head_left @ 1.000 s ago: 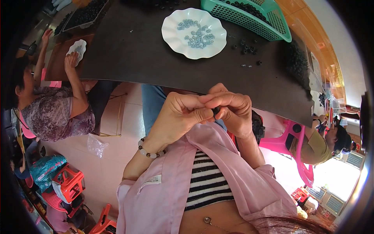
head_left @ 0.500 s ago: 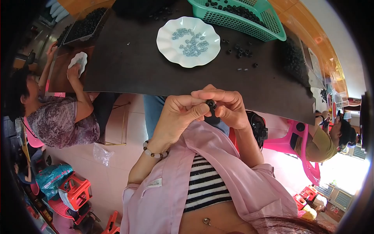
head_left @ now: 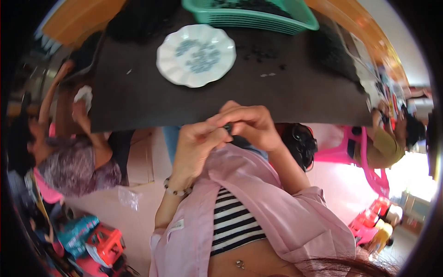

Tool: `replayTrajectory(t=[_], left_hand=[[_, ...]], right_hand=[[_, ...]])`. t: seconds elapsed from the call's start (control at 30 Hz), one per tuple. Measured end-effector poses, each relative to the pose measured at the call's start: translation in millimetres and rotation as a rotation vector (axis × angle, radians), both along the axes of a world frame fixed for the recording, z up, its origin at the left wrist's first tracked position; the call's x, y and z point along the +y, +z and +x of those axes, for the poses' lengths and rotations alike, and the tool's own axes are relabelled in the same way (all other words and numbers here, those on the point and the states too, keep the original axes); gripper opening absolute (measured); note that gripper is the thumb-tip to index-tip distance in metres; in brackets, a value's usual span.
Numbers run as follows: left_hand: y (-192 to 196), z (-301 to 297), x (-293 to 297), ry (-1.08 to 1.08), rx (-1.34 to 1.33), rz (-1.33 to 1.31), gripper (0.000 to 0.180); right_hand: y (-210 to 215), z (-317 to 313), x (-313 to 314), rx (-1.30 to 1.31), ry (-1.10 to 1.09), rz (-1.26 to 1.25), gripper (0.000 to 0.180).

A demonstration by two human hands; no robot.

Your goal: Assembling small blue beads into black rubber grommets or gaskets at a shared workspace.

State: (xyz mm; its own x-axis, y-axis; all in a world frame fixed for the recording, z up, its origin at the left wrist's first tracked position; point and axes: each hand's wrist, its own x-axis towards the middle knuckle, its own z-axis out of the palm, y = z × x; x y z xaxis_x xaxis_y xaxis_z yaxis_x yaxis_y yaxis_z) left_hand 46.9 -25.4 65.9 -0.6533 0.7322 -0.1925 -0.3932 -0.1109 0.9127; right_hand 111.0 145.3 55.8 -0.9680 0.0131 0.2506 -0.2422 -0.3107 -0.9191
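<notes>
We see the left hand pinching a black bead; the right hand curls against it, hold unclear to us.

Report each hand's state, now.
Left hand: closed, holding a small black piece.
Right hand: curled at the piece; whether its grip is closed cannot be told.
</notes>
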Motion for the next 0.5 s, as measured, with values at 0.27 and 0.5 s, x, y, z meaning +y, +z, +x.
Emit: replayTrajectory(t=[0.27, 0.5], left_hand=[[-18.3, -0.5, 7.4, 0.121, -0.116, 0.096, 0.020], [-20.0, -2.5, 37.9, 0.108, -0.240, 0.143, 0.040]], right_hand=[[-10.1, -2.4, -3.1, 0.009, -0.075, -0.096, 0.020], [0.6, 3.8, 28.6, 0.013, -0.213, -0.076, 0.022]])
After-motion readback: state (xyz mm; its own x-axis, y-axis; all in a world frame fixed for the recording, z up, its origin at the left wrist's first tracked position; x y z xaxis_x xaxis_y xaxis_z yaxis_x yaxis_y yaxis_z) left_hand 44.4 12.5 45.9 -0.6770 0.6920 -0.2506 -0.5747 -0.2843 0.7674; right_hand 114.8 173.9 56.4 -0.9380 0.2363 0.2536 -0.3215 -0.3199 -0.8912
